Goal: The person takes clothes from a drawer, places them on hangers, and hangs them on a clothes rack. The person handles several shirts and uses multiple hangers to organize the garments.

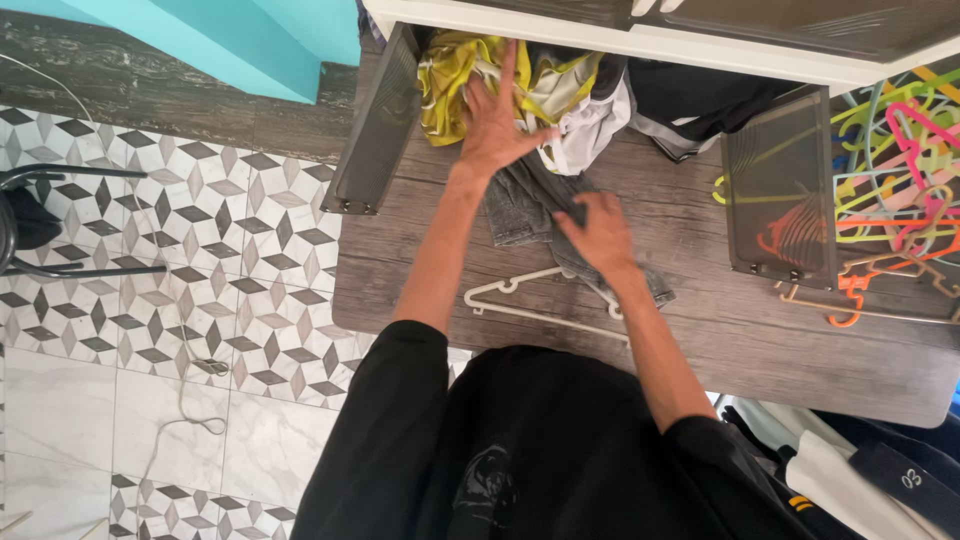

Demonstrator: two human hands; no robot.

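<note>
My left hand (495, 120) reaches forward with fingers spread and presses on a heap of clothes inside an open wardrobe, touching a yellow-green patterned garment (450, 75) and a white one (590, 125). My right hand (598, 230) rests palm down on a grey denim garment (525, 205) that trails from the heap onto the dark wooden floor. A white plastic hanger (530, 295) lies just below that hand. Black clothing (690, 105) fills the wardrobe's right part.
Two dark wardrobe doors (375, 125) (780, 190) stand open at either side. A tangle of several coloured hangers (900, 170) lies at the right. Patterned tile floor (180, 230), a cable (190, 400) and a black chair leg (60, 265) are on the left. More clothes (860, 470) lie bottom right.
</note>
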